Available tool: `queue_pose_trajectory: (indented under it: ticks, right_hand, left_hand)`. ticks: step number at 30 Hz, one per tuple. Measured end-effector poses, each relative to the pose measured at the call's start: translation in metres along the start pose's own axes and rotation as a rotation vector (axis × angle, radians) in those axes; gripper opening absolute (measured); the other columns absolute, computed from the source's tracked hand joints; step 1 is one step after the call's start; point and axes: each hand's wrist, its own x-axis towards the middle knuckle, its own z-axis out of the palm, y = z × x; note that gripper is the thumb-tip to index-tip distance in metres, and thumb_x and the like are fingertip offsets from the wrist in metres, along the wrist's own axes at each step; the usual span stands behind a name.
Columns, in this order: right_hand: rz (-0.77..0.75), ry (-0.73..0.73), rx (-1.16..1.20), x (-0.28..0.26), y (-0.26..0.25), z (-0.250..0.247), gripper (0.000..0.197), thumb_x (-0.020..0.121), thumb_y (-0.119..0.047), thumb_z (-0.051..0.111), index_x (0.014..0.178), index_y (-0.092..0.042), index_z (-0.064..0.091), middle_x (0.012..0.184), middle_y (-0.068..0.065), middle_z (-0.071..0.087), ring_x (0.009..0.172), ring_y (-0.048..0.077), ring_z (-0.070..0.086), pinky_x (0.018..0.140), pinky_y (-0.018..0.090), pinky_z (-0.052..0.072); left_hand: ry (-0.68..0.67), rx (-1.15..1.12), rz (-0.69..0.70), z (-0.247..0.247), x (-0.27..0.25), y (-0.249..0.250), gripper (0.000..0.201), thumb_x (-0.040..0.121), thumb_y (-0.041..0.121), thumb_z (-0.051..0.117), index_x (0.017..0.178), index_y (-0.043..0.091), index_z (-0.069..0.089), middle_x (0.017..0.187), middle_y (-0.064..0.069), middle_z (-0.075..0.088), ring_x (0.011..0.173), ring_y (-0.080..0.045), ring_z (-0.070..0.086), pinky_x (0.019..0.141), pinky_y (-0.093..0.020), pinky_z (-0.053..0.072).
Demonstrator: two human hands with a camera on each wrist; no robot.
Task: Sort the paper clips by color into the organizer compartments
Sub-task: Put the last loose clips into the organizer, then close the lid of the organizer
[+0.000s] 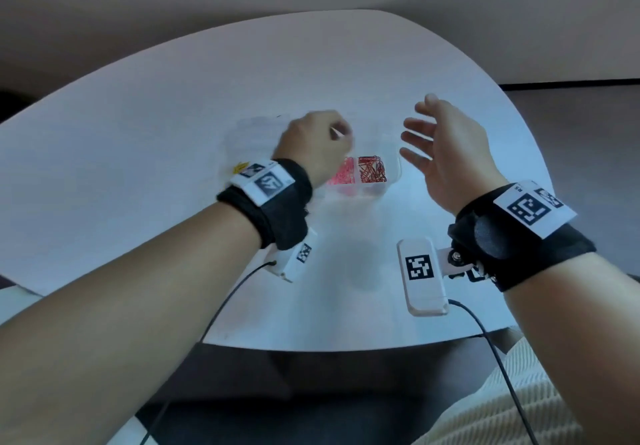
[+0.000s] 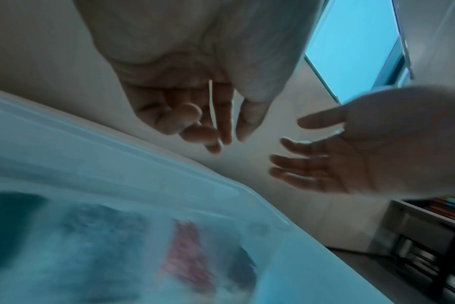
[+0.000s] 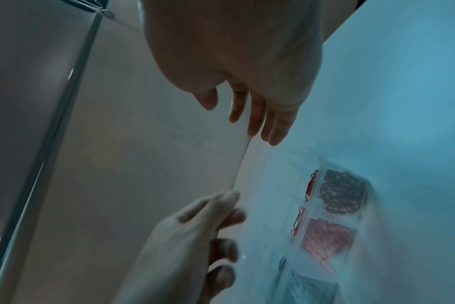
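A clear plastic organizer [image 1: 381, 190] stands mid-table; the part under my left wrist is hidden. One compartment holds pink paper clips [image 1: 341, 174], the one to its right red paper clips [image 1: 372, 169]. The right wrist view shows the dark red clips [image 3: 343, 191], the pink clips [image 3: 325, 236] and a grey heap [image 3: 309, 288]. My left hand [image 1: 311, 147] hovers over the organizer's far side, fingers curled, pinching a thin white paper clip [image 2: 210, 98]. My right hand [image 1: 436, 147] is raised just right of the organizer, palm facing left, fingers spread and holding nothing.
The white table [image 1: 173, 133] is rounded, its near edge close to my body. A blurred clear shape [image 1: 252, 133] and a yellow speck [image 1: 239, 167] lie left of my left hand. Black cables [image 1: 225, 302] hang from both wrist cameras.
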Motion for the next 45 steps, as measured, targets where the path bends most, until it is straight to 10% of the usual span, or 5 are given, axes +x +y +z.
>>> queue_pose_trajectory:
  ticks: [6,9,14,29,45]
  right_hand:
    - [-0.187,0.115,-0.534,0.027,0.016,0.013,0.025,0.094,-0.036,0.052,0.103,-0.017,0.064,0.103,0.002,0.065,0.097,0.020,0.059,0.086,0.034,0.049]
    - [-0.053,0.062,-0.665,0.039,0.035,0.011,0.037,0.096,-0.028,0.046,0.075,-0.001,0.059,0.076,0.019,0.056,0.072,0.024,0.045,0.061,0.031,0.035]
    - [-0.017,0.020,-0.560,0.048,0.041,0.005,0.031,0.096,-0.030,0.051,0.115,-0.015,0.070,0.101,0.001,0.066,0.071,0.009,0.052,0.063,0.024,0.042]
    - [0.079,-0.022,-0.086,0.038,0.027,-0.008,0.032,0.099,-0.010,0.039,0.110,-0.012,0.068,0.099,0.011,0.068,0.083,0.027,0.064,0.072,0.033,0.053]
    - [-0.508,-0.028,-1.184,-0.006,0.052,-0.006,0.034,0.094,-0.025,0.059,0.128,-0.022,0.062,0.147,0.005,0.045,0.132,0.023,0.043,0.105,0.033,0.034]
  left_hand:
    - [0.194,0.265,-0.332,-0.069,0.023,-0.082,0.035,0.098,0.030,0.043,0.126,0.012,0.054,0.135,-0.016,0.043,0.124,-0.034,0.041,0.097,-0.040,0.040]
    - [0.054,0.073,-0.439,-0.078,0.027,-0.107,0.040,0.101,0.028,0.039,0.109,-0.004,0.062,0.113,-0.018,0.063,0.106,-0.036,0.058,0.078,-0.033,0.042]
    - [0.136,-0.458,-0.551,-0.080,0.030,-0.123,0.015,0.095,0.014,0.053,0.083,0.013,0.062,0.101,-0.013,0.067,0.081,-0.025,0.055,0.067,-0.031,0.044]
    - [0.201,-0.701,-0.307,-0.107,0.009,-0.119,0.041,0.080,-0.013,0.033,0.073,0.010,0.065,0.103,-0.018,0.070,0.083,-0.021,0.065,0.076,-0.023,0.056]
    - [-0.188,0.717,0.082,-0.071,-0.053,-0.115,0.040,0.103,0.043,0.028,0.142,0.040,0.038,0.160,-0.001,0.018,0.145,-0.026,0.018,0.114,-0.043,0.018]
